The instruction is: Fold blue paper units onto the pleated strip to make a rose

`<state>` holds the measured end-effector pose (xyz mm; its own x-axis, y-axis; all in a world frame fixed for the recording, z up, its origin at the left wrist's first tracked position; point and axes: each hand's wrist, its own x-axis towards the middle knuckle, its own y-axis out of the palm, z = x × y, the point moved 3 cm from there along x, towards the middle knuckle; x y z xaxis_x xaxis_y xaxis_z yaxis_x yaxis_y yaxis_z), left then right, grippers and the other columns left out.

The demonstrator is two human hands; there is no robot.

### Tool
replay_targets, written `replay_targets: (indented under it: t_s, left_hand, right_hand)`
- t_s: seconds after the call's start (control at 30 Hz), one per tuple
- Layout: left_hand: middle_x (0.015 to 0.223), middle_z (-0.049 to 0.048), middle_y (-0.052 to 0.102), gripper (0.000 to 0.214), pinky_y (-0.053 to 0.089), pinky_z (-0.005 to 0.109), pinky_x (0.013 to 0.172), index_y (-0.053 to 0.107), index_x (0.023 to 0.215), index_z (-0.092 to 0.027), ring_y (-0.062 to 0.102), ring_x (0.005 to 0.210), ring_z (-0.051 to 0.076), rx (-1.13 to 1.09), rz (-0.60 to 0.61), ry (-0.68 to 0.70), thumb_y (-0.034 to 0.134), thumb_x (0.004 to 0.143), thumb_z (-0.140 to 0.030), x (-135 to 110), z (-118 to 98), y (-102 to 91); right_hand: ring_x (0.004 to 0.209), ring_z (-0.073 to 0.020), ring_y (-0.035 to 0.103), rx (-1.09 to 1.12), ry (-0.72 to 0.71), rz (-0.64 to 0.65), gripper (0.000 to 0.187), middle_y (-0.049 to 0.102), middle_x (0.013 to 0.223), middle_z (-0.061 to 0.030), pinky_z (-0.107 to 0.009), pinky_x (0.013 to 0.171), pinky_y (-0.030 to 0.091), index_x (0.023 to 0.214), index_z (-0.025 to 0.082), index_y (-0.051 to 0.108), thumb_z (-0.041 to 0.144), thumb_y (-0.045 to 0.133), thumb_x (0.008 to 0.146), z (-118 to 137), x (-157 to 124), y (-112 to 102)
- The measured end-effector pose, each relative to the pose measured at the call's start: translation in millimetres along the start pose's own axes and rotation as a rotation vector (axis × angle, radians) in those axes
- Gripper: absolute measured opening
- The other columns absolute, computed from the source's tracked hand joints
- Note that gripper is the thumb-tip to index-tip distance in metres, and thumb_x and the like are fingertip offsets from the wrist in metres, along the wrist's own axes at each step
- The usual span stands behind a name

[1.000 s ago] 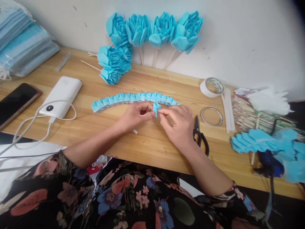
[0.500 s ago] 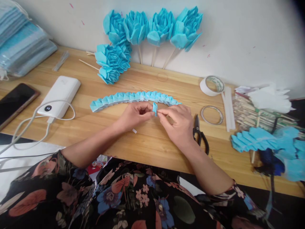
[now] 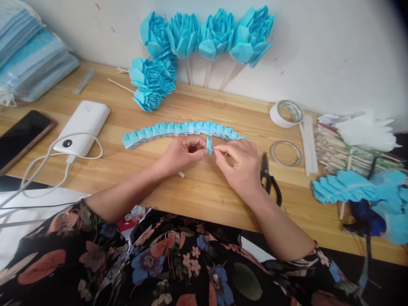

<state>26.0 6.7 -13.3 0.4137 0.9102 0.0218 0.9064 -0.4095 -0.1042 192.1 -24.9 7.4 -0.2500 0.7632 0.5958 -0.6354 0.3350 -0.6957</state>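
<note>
Thumb and fingers of my left hand (image 3: 188, 153) pinch a small folded piece of light-blue material (image 3: 209, 144), which stands up between the fingertips. My right hand (image 3: 237, 161) is closed in a pinch just right of that piece; whether anything is between its fingertips is too small to make out. Behind both hands a long pleated blue strip (image 3: 165, 130) curves across the wooden table (image 3: 197, 191), its right end partly covered by my right hand. A tiny white scrap (image 3: 181, 174) lies below my left wrist. Black-handled scissors (image 3: 270, 180) rest beside my right wrist.
Several blue fabric roses on sticks (image 3: 218, 34) lean against the wall. At left are a white power bank (image 3: 81, 127) with a cable, a phone (image 3: 24, 136) and packed masks (image 3: 35, 59). At right are tape rolls (image 3: 286, 113), white strips (image 3: 308, 144), bundled sticks and more pleated blue material (image 3: 342, 187).
The whole view has shifted slightly, so things appear a little further right. My right fingertips have drawn slightly away from the small blue piece; my left hand keeps its pinch.
</note>
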Motion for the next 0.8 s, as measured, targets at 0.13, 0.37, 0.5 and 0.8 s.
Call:
replay_targets:
  t_s: [0.13, 0.37, 0.5, 0.8]
  left_hand:
    - [0.061, -0.0047, 0.042, 0.017, 0.027, 0.024, 0.054, 0.059, 0.07, -0.015, 0.035, 0.057, 0.007, -0.014, 0.012, -0.003, 0.065, 0.081, -0.027, 0, -1, 0.7]
    - [0.063, -0.0033, 0.05, 0.017, 0.032, 0.024, 0.057, 0.062, 0.073, -0.016, 0.041, 0.059, 0.009, -0.033, 0.006, -0.028, 0.065, 0.081, -0.031, 0, -1, -0.4]
    - [0.071, -0.001, 0.059, 0.014, 0.038, 0.024, 0.063, 0.064, 0.078, -0.016, 0.048, 0.065, 0.01, -0.062, -0.003, -0.04, 0.065, 0.08, -0.03, 1, -1, -1.3]
    - [0.074, -0.0004, 0.061, 0.016, 0.039, 0.025, 0.065, 0.063, 0.08, -0.015, 0.051, 0.067, 0.011, -0.072, 0.012, -0.069, 0.065, 0.08, -0.032, -1, -6, -1.1]
  right_hand:
    - [0.07, -0.0166, 0.062, 0.002, 0.019, 0.006, 0.013, 0.07, 0.071, 0.0009, -0.035, 0.075, 0.042, 0.078, 0.022, 0.068, 0.017, 0.062, 0.089, -1, 0, 1]
    - [0.075, -0.0178, 0.063, 0.099, 0.141, -0.021, 0.012, 0.071, 0.077, 0.0005, -0.037, 0.079, 0.046, 0.083, 0.025, 0.067, 0.018, 0.06, 0.09, -1, 2, -7]
    - [0.088, -0.019, 0.065, 0.284, 0.315, -0.076, 0.01, 0.07, 0.093, -0.0025, -0.039, 0.086, 0.051, 0.097, 0.024, 0.064, 0.021, 0.059, 0.089, -8, 1, -12]
    - [0.094, -0.0175, 0.067, 0.797, 0.525, 0.18, 0.04, 0.069, 0.099, -0.0016, -0.038, 0.089, 0.054, 0.126, 0.027, 0.051, 0.022, 0.059, 0.087, -16, -2, 7]
